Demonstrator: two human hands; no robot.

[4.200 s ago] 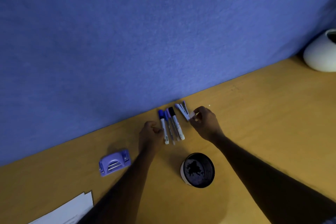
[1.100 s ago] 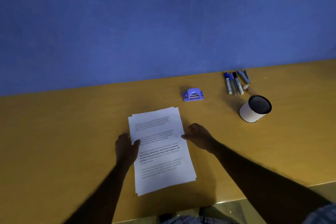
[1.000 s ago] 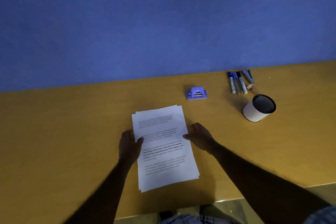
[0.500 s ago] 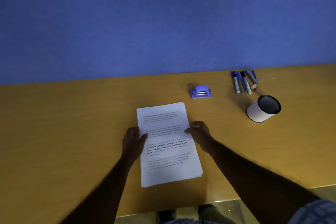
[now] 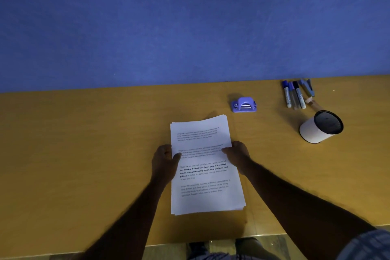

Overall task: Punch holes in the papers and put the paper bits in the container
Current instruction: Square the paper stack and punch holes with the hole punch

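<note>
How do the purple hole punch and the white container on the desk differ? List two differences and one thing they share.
The hole punch is purple and low; the container is white, taller and round. The hole punch lies near the papers; the container stands further right. Both sit untouched on the desk.

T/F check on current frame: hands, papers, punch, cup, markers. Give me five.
1. Both hands, left and right, are on the side edges of the papers. True.
2. The punch sits on top of the papers. False: it lies on the desk beyond their far edge, apart from them.
3. The cup stands to the right of the papers. True.
4. The markers are inside the cup. False: they lie on the desk behind it, near the wall.
5. The right hand holds the punch. False: it touches only the papers.
</note>
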